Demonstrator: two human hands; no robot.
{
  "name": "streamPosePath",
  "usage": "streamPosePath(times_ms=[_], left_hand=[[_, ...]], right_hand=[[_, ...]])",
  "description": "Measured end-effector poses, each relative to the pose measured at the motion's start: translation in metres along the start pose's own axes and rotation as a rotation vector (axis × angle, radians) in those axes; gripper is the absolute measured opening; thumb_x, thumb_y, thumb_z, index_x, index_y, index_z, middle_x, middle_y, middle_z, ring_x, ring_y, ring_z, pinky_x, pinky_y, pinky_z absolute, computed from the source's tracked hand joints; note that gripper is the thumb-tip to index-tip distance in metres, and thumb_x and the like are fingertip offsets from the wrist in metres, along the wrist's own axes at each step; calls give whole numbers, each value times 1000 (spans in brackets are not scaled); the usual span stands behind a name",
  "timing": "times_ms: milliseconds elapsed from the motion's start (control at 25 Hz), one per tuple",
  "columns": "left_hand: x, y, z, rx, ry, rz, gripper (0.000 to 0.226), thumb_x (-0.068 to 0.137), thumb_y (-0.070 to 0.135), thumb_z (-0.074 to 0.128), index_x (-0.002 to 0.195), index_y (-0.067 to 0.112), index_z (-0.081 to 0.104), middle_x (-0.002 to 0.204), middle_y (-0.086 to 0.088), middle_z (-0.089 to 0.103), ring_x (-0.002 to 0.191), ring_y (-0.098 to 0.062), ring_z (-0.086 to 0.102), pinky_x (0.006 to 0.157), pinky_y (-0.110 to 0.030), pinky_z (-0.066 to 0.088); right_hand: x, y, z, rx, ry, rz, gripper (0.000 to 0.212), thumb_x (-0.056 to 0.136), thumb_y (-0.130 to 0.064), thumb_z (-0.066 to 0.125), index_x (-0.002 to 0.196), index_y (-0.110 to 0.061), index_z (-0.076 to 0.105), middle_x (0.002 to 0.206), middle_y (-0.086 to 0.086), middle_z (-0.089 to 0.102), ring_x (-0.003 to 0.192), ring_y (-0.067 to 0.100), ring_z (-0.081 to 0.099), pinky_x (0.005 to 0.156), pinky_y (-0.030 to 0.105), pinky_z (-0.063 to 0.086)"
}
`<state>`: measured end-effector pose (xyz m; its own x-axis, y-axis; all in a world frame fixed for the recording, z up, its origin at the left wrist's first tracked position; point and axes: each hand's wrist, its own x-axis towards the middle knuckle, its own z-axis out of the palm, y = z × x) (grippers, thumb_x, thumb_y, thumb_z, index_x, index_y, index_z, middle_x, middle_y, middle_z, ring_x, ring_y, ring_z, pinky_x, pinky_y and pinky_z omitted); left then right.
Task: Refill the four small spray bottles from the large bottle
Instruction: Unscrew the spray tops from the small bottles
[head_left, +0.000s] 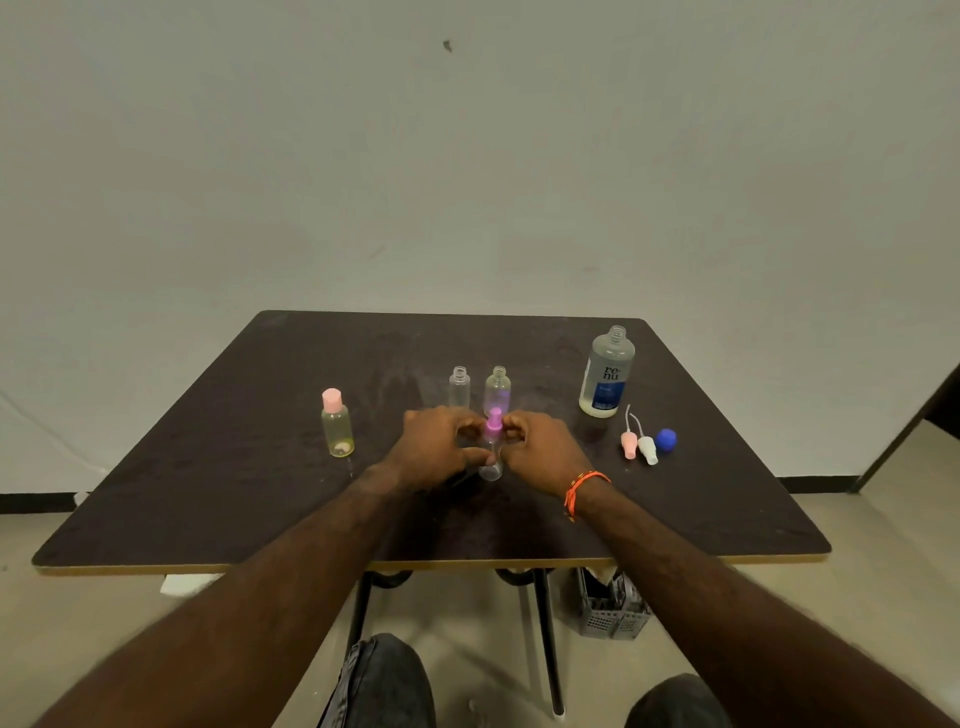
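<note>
Item 1, centre of our dark brown desk (260, 493): small clear plastic spray bottle with pink pump top (493, 441), upright. Our left hand (436, 447) closes its grip on the body; our right hand (540, 449) pinches the pump collar. Items 2 and 3: 2 uncapped clear small bottles (460, 387) just behind. Item 4: yellowish small bottle with pink cap (337, 423), left. Item 5: large clear open bottle with blue label (607, 371), right, beside 2 loose spray heads (639, 447) and a blue cap (666, 439). We judge item 1 light, thin-walled, tippy and slippery if wet: hold low, twist at the collar.
</note>
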<state>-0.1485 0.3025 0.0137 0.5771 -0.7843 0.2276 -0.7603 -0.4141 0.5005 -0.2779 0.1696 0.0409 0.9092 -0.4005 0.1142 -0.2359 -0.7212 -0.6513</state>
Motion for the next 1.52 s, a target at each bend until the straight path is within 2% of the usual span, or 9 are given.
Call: streamPosePath(times_ms=[160,400,680,840,960,1120,1240,1360,1520], left_hand=[[-5,-15,20,-196,1,-45,52,68,74,67,107,40,75,101,22,74,104,1,65,109,-51,40],[2,-12,27,-113,51,-7,27,80,54,79,98,33,75,88,18,72,90,-1,64,98,-49,45],[1,-11,30,-113,83,-34,30,82,52,79,104,32,76,95,18,74,97,-3,63,93,-37,33],[2,-13,32,-127,43,-55,44,72,69,68,100,36,73,90,20,73,94,-1,65,99,-47,42],[1,-12,32,-124,66,-64,34,77,60,76,97,33,73,87,18,72,93,-2,64,97,-45,41],[1,-14,34,-114,83,-60,31,78,57,79,95,31,73,89,20,73,95,-1,65,96,-44,39],[0,-16,34,-169,67,-63,30,76,56,78,96,33,75,91,23,74,97,1,66,102,-47,39],[-1,-14,33,-150,86,-61,22,78,48,80,92,32,75,88,21,73,92,1,65,98,-45,40],[-3,-11,31,-132,77,-48,20,81,49,81,87,33,71,82,23,69,90,2,61,96,-43,39]], right_hand=[[3,-5,-6,-59,-83,-25,20,88,-26,61,98,-20,78,93,1,76,88,15,69,85,31,55],[20,-21,-7,-273,86,27,24,86,-40,67,71,-22,63,71,-3,64,68,13,60,59,30,46],[21,-33,-17,-377,-89,-61,9,87,-15,61,91,-11,68,93,10,69,87,26,63,73,36,50],[20,-29,-26,-324,-167,-74,38,86,-25,66,123,-16,61,114,6,66,103,23,62,88,38,53],[21,-27,-21,-375,-63,-17,34,89,-49,62,107,-20,60,97,1,66,88,19,61,77,35,51],[24,-35,-20,-452,-77,-64,14,94,-29,56,93,-16,62,97,9,67,88,26,62,74,35,48],[23,-41,-19,-414,-232,-122,23,84,-13,59,103,-21,70,112,8,66,100,26,63,86,44,54],[16,-42,-13,-405,-140,-150,47,81,-24,65,128,-21,58,126,9,61,111,28,59,92,45,52],[18,-37,-18,-460,41,-43,30,91,-45,59,102,-17,60,95,3,66,87,23,63,76,38,52]])
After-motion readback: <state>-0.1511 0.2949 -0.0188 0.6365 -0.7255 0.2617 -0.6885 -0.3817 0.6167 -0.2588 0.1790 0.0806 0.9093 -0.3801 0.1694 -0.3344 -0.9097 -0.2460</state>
